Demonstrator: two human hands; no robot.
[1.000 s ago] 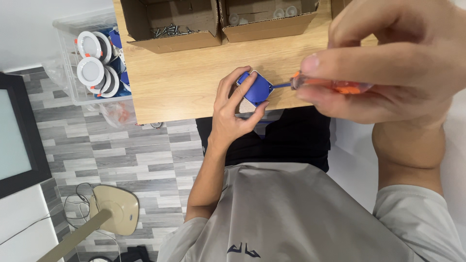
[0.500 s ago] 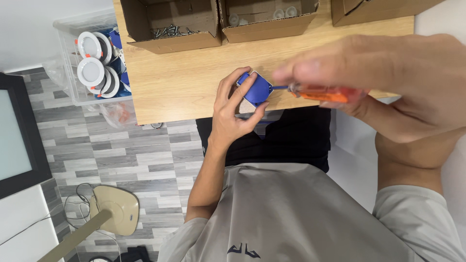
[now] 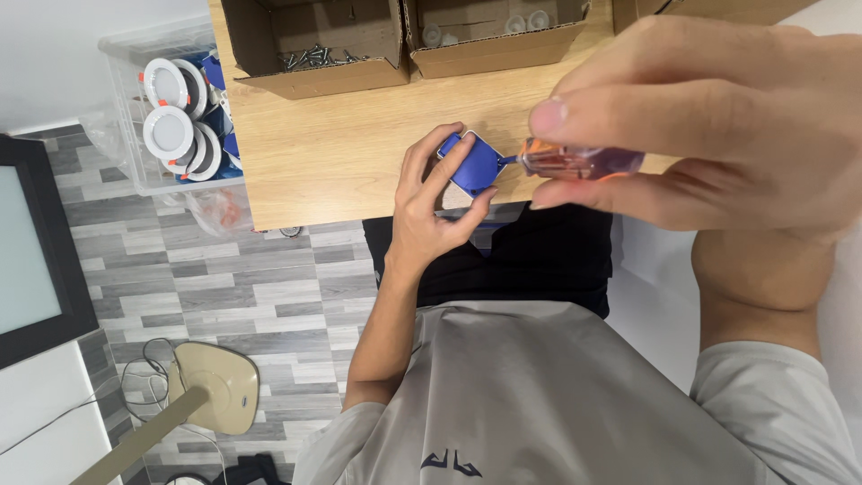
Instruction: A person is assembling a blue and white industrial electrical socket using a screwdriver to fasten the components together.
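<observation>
Left hand (image 3: 422,216): we cup the small blue square part (image 3: 476,163) with our fingers (image 3: 422,157) curled round its edges and the thumb under its lower corner, so it is steadied just above the near edge of the desk (image 3: 359,153).
Right hand (image 3: 718,126): we pinch the screwdriver (image 3: 579,163) by its translucent orange handle between thumb and forefinger, close to the camera; the light pinch looks suited to twirling rather than pushing.
Blue part: it is tilted with one flat face toward the tool, and the thin shaft meets its right edge.
Boxes: two open cardboard boxes (image 3: 314,45) stand at the far side of the desk, within reach; the left one holds screws (image 3: 310,59), the right one small pale round pieces.
Bin: a clear plastic bin (image 3: 171,117) beside the desk holds round white fittings.
Hidden: we cannot see the screwdriver tip or any screw it meets; the pale underside of the part is mostly covered by our fingers.
Cut off: a third box at the top right and a dark framed panel at the left edge.
</observation>
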